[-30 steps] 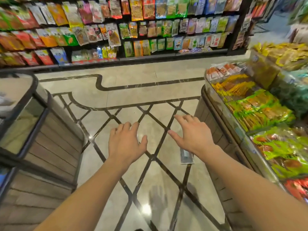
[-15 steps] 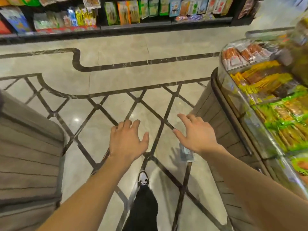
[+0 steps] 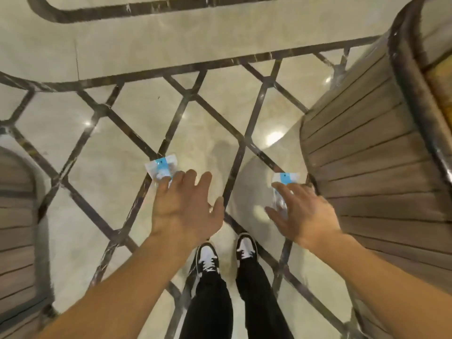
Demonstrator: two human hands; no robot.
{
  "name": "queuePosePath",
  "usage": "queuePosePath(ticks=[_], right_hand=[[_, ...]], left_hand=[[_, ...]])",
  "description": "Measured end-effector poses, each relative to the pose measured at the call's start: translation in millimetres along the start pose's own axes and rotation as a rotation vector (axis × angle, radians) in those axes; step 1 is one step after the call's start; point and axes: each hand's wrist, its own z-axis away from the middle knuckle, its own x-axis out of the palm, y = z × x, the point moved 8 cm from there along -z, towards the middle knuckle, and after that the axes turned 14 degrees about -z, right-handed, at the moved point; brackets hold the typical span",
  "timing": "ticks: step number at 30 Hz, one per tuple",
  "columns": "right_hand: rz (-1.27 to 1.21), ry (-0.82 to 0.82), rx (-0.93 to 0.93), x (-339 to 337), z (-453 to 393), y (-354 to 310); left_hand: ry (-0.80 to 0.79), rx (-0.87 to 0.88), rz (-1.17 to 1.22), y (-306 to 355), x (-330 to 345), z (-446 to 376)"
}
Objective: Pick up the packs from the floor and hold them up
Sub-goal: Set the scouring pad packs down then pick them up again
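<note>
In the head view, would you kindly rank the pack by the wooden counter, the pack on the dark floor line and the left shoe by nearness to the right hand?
1. Pack by the wooden counter, at its fingers.
2. Left shoe, below, between the arms.
3. Pack on the dark floor line, beyond the left hand.

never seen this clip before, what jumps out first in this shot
Two bare hands reach down over a glossy marble floor with dark diamond inlay: the left hand over one clear, blue-labelled pack, the right hand over a second pack beside a slatted wooden display stand. Black-and-white sneakers stand just below.
</note>
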Motion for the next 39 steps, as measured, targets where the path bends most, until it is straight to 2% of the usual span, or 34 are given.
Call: queuePosePath(ticks=[3,6,11,13,18,20,24,26,31,37,39], right_hand=[[-0.041,0.020,0.002,65.3,-47.4,28.7],[-0.027,-0.044,0.119,140.0,-92.3,73.6],[-0.112,-0.018,0.280,251.7,-156.1,142.5],[-0.177,0.002,0.369,286.9,-182.7,172.4],[-0.202,0.104,0.427,350.2,-238.4,231.9],[-0.197,0.102,0.467,362.5,-257.4,249.7],[-0.295,-0.019,0.600,388.4,-281.3,277.8],[-0.312,-0.008,0.609,398.6,-282.9,279.3],[-0.303,0.117,0.598,406.4,-281.2,244.3],[-0.219,0.313,0.380,391.3,-291.2,185.4],[-0.193,0.382,0.398,381.3,-294.6,186.9]], left_hand=[[-0.011,0.037,0.017,18.0,76.4,-40.9],[0.049,0.106,0.019,43.4,154.0,-80.7],[0.087,0.098,0.068,72.1,264.7,-146.8],[0.078,0.076,0.076,75.9,306.5,-170.7],[0.014,0.060,0.051,79.4,386.4,-206.0],[0.007,0.062,0.058,80.9,406.3,-211.2],[-0.047,0.018,0.032,82.7,434.3,-212.3],[-0.056,0.001,0.037,83.9,444.7,-210.6],[-0.049,-0.015,0.058,81.8,455.1,-207.4],[-0.029,-0.055,0.101,61.2,448.4,-212.1],[-0.036,-0.076,0.114,51.8,447.8,-214.4]])
